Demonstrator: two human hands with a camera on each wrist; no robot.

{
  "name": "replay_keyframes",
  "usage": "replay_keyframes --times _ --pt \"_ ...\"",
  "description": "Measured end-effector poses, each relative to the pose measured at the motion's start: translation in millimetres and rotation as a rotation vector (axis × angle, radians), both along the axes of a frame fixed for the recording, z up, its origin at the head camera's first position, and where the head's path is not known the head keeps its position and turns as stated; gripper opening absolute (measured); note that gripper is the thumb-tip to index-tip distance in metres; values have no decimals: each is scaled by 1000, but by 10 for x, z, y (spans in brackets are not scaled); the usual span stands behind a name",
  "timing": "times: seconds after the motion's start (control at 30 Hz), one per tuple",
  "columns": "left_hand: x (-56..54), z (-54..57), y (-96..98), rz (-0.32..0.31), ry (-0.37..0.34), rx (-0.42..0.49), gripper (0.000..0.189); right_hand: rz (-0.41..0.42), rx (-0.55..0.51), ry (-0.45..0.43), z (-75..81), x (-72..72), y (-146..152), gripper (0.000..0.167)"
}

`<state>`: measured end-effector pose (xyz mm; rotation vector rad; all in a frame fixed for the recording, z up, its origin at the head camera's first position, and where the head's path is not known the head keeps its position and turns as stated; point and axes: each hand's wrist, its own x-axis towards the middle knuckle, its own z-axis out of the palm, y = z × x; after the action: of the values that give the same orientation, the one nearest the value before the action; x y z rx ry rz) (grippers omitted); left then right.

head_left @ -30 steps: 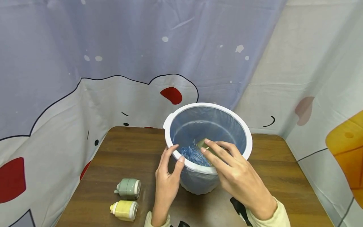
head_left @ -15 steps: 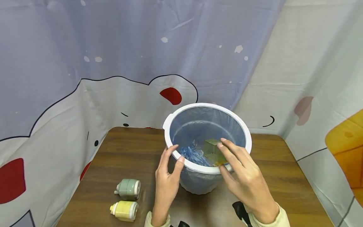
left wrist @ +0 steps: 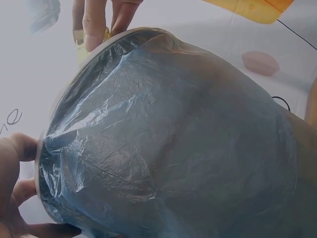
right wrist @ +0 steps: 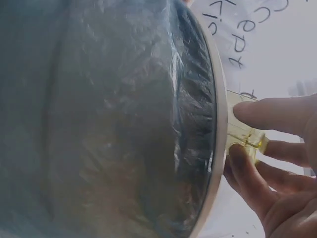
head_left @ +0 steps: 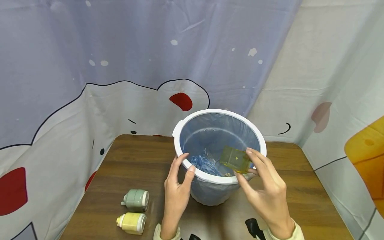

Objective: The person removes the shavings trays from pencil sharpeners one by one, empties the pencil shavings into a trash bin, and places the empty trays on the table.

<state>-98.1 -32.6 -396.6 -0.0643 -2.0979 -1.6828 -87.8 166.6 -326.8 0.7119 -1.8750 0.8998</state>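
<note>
A trash bin (head_left: 210, 191) with a white rim ring (head_left: 219, 111) and a blue-grey plastic liner stands upright on the table. My left hand (head_left: 175, 193) grips the rim at its near left side, thumb and fingers across it. Over the near right part of the opening, my right hand (head_left: 265, 190) holds a see-through yellow plastic box (head_left: 235, 159) between thumb and fingertips, tilted. In the right wrist view, the box (right wrist: 242, 136) shows just past the rim, partly covered by the fingers. A crumpled blue bag-like plastic (head_left: 205, 164) lies inside the bin.
Left of my left hand, a green bottle-shaped thing (head_left: 136, 200) and a yellow one (head_left: 132, 222) lie on their sides on the brown wooden table (head_left: 144, 160). A printed cloth (head_left: 135, 50) hangs behind the table and along its sides.
My right hand has moved right within the bin's opening, bringing the yellow box with it; more of the box now shows and it has turned. My left hand stays at the rim.
</note>
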Motion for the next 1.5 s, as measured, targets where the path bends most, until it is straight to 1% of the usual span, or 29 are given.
replay_keyframes --times 0.13,0.2,0.33,0.47,0.7,0.8,0.97,1.07,1.13,1.3,1.4,1.5 --pt "-2 -4 0 1 -8 9 37 49 -96 -17 30 32 -22 46" --pt "-3 -4 -2 3 -13 10 37 67 -139 -43 61 66 -38 47" --pt "-3 -3 -9 5 -15 13 37 82 -211 -106 94 117 -50 55" --pt "-5 -3 -15 4 -10 18 37 83 -255 -124 66 121 -28 58" --pt "5 -4 -1 -3 -26 35 37 100 -348 -167 -5 151 18 60" --pt "0 -10 7 -4 -18 38 38 152 -405 -185 -42 144 52 61" --pt "-8 -12 13 -5 -2 40 38 298 -531 -211 -137 108 159 62" --pt "-7 -14 12 -6 -1 39 38 361 -584 -226 -205 96 226 63" --pt "-8 -19 13 -6 -2 38 38 389 -612 -240 -242 98 257 64" --pt "-7 -23 13 8 -12 30 39 418 -674 -271 -285 129 285 65" --pt "11 22 16 16 -27 28 39 444 -697 -271 -296 145 301 64" --pt "60 142 30 15 -36 37 38 470 -711 -266 -305 152 333 64"
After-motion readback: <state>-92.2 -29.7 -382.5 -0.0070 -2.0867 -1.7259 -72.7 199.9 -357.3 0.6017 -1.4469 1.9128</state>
